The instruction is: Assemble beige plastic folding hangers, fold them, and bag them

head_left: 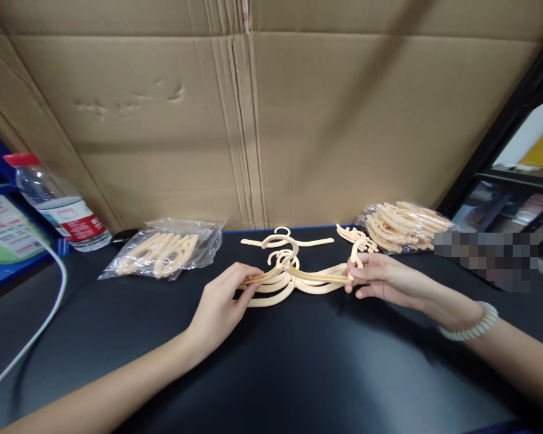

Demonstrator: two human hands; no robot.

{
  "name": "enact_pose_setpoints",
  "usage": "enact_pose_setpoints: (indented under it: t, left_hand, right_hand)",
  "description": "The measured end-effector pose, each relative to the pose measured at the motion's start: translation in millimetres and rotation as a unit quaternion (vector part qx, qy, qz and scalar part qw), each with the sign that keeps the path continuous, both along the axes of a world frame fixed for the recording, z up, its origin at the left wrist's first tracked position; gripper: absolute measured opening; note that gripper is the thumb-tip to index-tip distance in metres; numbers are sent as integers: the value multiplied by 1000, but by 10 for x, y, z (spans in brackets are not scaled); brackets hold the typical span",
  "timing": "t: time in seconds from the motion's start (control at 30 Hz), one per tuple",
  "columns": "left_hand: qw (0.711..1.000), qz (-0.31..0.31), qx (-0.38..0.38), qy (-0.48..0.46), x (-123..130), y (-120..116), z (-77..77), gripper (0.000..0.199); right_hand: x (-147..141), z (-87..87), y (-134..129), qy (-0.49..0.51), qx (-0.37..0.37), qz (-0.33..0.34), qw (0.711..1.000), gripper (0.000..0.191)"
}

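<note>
A cream plastic clothes hanger (319,276) is held above the dark tabletop, its hook pointing up. My left hand (224,301) pinches its left end between thumb and fingers. At the other end, my right hand (382,277) grips the hanger together with a small curved cream piece (357,253). I cannot tell whether that piece is joined to the hanger. Several similar hangers (271,301) lie overlapped on the table just beneath, partly hidden by the held one. Behind them lies another hanger (319,243).
Loose curved pieces (364,241) lie beside a clear bag of cream parts (402,223) at the back right. Another clear bag (163,250) lies back left, near a red-capped bottle (70,211). A white cable (57,301) crosses the left side. Cardboard (344,108) stands behind.
</note>
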State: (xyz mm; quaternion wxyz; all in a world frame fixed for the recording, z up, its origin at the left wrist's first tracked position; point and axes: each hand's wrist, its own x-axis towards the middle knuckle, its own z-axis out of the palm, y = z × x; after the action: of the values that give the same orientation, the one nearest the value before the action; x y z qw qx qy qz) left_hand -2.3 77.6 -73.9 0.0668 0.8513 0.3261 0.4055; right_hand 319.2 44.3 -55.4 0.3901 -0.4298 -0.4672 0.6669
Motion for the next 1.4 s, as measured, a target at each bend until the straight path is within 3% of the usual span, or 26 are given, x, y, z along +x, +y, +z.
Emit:
enact_pose_setpoints:
  t: [0.43,0.8,1.23,1.4]
  left_hand:
    - [1000,-11,10,5,-14,-3,-16,11]
    - [1000,13,-23,-8,-14,-10,9,11]
    - [1000,6,-16,-3,-6,-14,0,11]
    - [1000,-8,-9,4,1,-24,10,13]
  right_hand:
    - [-161,-49,-38,-26,93,-142,985,38]
    - [-42,7,23,10,100,-145,984,29]
    - [-94,12,-35,14,43,-61,997,26]
    - [-105,-5,-29,9,56,-43,998,28]
